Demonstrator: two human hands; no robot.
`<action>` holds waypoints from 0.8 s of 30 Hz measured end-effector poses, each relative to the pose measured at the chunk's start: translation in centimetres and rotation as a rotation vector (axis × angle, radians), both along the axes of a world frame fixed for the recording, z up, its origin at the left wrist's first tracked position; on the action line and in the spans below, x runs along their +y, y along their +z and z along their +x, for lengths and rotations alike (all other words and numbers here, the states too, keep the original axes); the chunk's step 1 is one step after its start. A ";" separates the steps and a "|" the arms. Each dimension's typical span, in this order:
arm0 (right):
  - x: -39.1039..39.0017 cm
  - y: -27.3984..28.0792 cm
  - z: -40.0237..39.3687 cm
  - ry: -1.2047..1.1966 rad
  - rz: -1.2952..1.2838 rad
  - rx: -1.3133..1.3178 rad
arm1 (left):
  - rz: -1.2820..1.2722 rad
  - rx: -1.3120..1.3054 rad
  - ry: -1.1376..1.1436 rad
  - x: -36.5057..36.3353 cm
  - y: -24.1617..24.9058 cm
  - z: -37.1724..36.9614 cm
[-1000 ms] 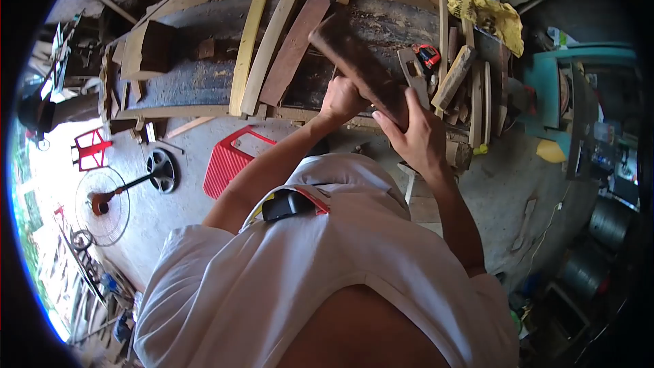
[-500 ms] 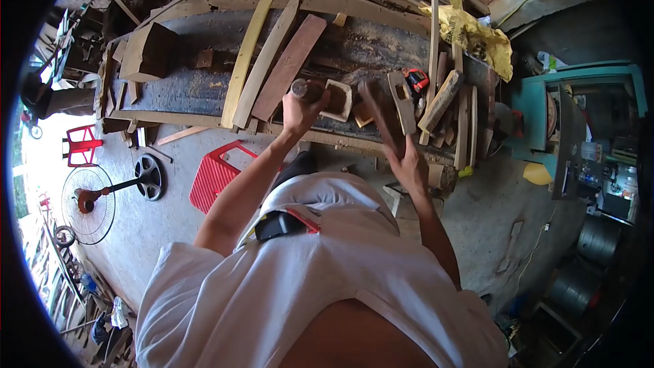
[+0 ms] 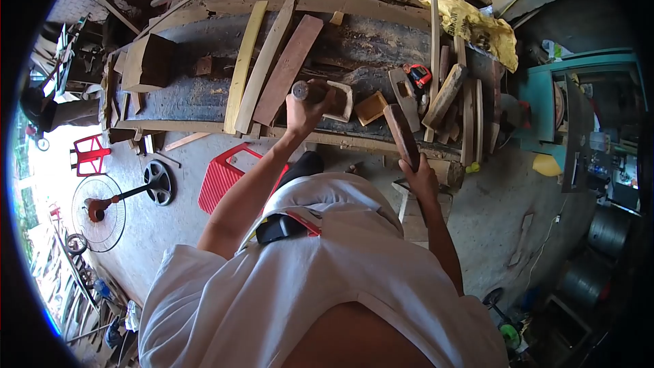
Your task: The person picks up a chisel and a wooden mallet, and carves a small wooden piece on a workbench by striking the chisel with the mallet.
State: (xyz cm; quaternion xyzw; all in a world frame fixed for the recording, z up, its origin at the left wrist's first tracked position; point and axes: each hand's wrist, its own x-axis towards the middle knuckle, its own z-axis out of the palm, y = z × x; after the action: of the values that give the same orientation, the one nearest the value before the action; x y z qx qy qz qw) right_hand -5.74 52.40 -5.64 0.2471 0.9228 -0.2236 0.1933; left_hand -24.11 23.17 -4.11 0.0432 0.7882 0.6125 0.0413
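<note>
Wrapped round the thick wooden handle of what looks like a chisel [image 3: 300, 90], my left hand [image 3: 304, 114] is over the workbench, at the left side of a small hollowed wooden box [image 3: 346, 100]. The tool's blade is hidden below the hand. My right hand [image 3: 421, 177] grips the lower end of a dark, bar-shaped wooden mallet [image 3: 402, 135], tilted in front of the bench edge and apart from the chisel. Between the two tools lies a second small hollow wooden box [image 3: 370, 108]. A wooden hand plane [image 3: 403, 97] rests right of it.
A black and red tape measure [image 3: 417, 75] and several wood offcuts [image 3: 446, 99] lie on the right of the bench. Long boards [image 3: 289, 68] cross its left half, near a big wood block [image 3: 148, 63]. A red stool [image 3: 228, 176] and fan [image 3: 97, 212] stand on the floor.
My right hand has drawn the mallet down and to the right, away from the chisel, uncovering the second box and the plane. The left hand stays nearly in place.
</note>
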 end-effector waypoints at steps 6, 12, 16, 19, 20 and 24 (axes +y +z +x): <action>-1.1 1.1 0.2 0.189 -0.093 -0.007 | -0.006 -0.001 0.031 1.5 -0.6 -1.0; -2.3 -0.9 -0.8 0.220 -0.058 -0.180 | -0.008 -0.020 0.015 0.9 -0.9 -1.6; 0.0 -2.1 -0.4 0.085 -0.114 -0.196 | -0.045 0.010 0.001 0.3 -1.0 -1.4; 0.5 0.0 -0.7 0.066 -0.206 -0.172 | -0.041 -0.019 0.016 0.4 -1.7 -1.4; 0.3 0.8 -1.1 0.085 -0.193 -0.212 | -0.032 -0.031 -0.006 0.5 -1.3 -1.6; -1.1 3.4 -2.1 0.119 -0.201 -0.119 | -0.009 0.027 -0.018 1.4 -0.3 -1.7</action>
State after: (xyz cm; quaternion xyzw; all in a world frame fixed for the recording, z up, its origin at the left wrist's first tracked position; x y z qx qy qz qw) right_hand -7.86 51.26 -2.26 0.1840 0.8958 -0.2880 0.2842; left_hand -25.78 24.59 -4.40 0.0584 0.7911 0.6078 0.0360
